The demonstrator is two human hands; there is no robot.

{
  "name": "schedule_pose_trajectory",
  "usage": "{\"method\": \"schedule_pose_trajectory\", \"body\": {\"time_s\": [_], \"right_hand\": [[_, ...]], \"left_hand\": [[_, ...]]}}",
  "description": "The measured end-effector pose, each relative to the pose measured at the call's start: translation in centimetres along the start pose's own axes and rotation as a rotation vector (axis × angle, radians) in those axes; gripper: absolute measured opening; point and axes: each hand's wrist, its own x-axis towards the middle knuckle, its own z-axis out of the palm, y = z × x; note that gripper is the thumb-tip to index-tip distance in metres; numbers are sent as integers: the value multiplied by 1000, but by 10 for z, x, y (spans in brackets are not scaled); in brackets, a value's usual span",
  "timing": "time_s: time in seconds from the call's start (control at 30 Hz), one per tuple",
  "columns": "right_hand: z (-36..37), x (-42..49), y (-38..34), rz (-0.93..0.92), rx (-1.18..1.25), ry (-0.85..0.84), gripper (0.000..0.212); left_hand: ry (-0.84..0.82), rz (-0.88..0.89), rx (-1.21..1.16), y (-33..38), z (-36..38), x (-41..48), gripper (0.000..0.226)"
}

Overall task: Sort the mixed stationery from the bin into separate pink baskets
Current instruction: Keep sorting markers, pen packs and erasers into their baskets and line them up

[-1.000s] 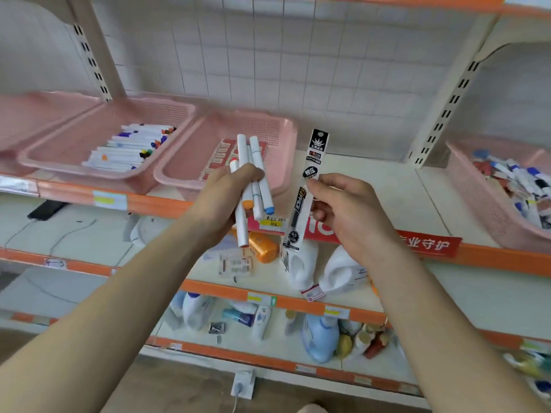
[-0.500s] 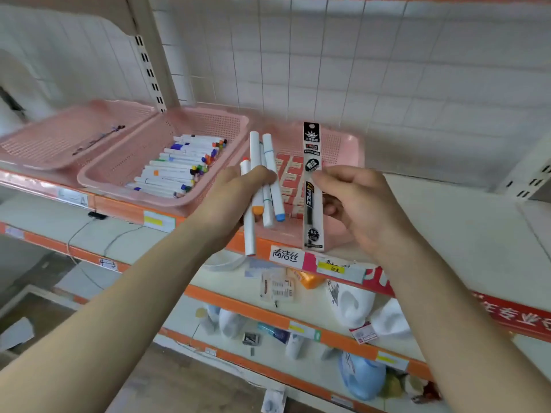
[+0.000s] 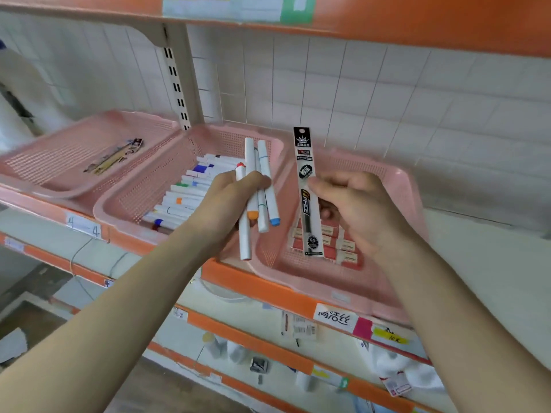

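Left hand: gripping four white markers (upright) above the middle basket. Right hand: pinching a black refill packet over the right basket of erasers.

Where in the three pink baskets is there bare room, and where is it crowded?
Left basket: bare mesh all round the refill packs. Middle basket: bare strip between its left wall and the markers; crowded beyond. Right basket: erasers crowd the near left; the right hand hides much of the rest.
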Motion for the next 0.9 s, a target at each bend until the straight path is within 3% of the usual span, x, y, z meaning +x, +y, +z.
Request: {"method": "schedule_pose_trajectory", "body": {"time_s": [0.27,0.4,0.5,0.63,0.9], "right_hand": [[82,39,-11,33,0,158,8],[147,54,-21,76,19,245,14],[191,65,-31,88,43,283,12],[237,75,-35,94,52,313,10],[273,71,-41,109,43,349,16]], "left_hand": [[-176,16,0,3,-84,69,22],[-261,4,30,11,-146,95,20],[-336,-20,24,19,-190,112,28],[-368,-27,14,16,-233,129,10],[-393,-70,-40,9,-260,137,12]]}}
